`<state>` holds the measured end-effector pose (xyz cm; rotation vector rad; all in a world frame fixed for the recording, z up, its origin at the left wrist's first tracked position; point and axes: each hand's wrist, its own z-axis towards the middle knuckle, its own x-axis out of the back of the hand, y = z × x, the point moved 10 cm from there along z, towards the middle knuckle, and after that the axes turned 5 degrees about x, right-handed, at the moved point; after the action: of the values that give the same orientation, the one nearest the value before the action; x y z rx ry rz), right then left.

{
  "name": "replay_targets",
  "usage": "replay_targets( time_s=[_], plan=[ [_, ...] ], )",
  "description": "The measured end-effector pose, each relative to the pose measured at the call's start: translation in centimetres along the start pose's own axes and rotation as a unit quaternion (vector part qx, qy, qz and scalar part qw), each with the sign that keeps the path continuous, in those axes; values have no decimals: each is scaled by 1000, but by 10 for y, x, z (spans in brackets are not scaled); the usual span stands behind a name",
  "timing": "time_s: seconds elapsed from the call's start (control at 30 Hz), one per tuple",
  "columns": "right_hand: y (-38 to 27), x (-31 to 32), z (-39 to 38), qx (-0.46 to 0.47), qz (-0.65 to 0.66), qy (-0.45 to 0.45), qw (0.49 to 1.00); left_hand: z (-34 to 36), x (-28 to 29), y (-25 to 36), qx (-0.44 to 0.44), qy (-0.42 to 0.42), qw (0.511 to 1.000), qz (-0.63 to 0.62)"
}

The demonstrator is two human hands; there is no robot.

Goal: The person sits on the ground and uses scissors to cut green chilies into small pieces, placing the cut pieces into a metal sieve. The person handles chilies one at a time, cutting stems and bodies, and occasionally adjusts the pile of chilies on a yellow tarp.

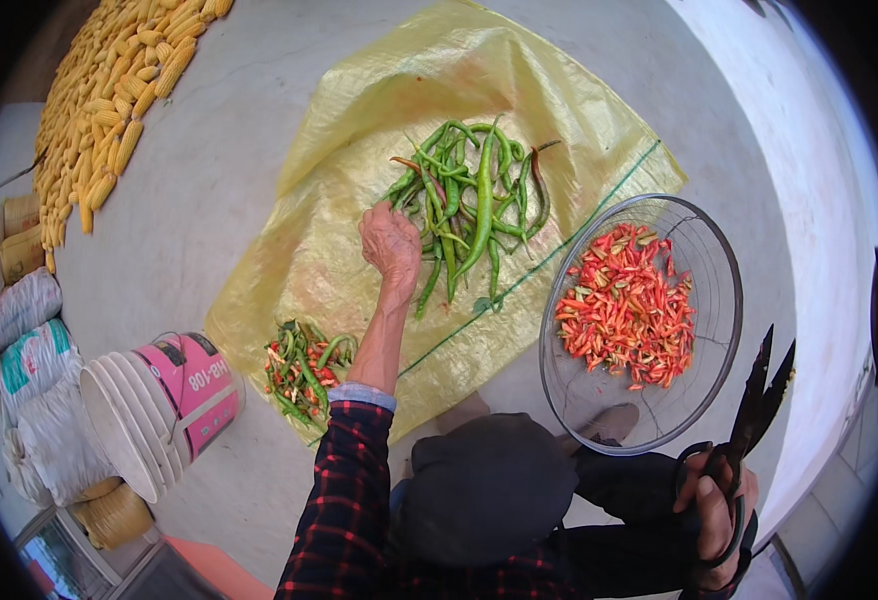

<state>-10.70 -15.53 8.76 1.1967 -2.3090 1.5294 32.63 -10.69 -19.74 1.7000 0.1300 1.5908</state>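
The red pieces (624, 310) in my basket (738, 290) look cut; whole green peppers (483, 205) remain inside the yellow sheet's (324, 190) striped edge, mostly lengthwise away from me, tips mixed. My left hand (391, 240) curls at their left, any pinch hidden; my right hand (716, 515) grips opened scissors (745, 430)

Big crinkled yellow sheet (339, 150) looks like woven plastic with a bit of a sheen, and the long curvy green peppers (483, 200) are properly smooth and glossy. The wide round grey wire basket (739, 300) is shiny metal, the long-bladed black scissors (752, 415) look like dull metal, and the red-and-black checked sleeve (344, 490) is just matt cloth.
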Motion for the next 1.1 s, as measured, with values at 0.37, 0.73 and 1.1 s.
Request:
replay_targets(
  time_s=[0.37,0.73,1.1],
  plan=[
    [-1,-4,1,5,9,1,1000,14,-6,-43,195,-251,922,-221],
    [1,-3,-1,29,16,-24,999,-33,108,-23,275,-234,808,-466],
    [4,-6,-1,20,-12,-9,1000,-94,123,22,310,-334,622,-637]
  ],
)
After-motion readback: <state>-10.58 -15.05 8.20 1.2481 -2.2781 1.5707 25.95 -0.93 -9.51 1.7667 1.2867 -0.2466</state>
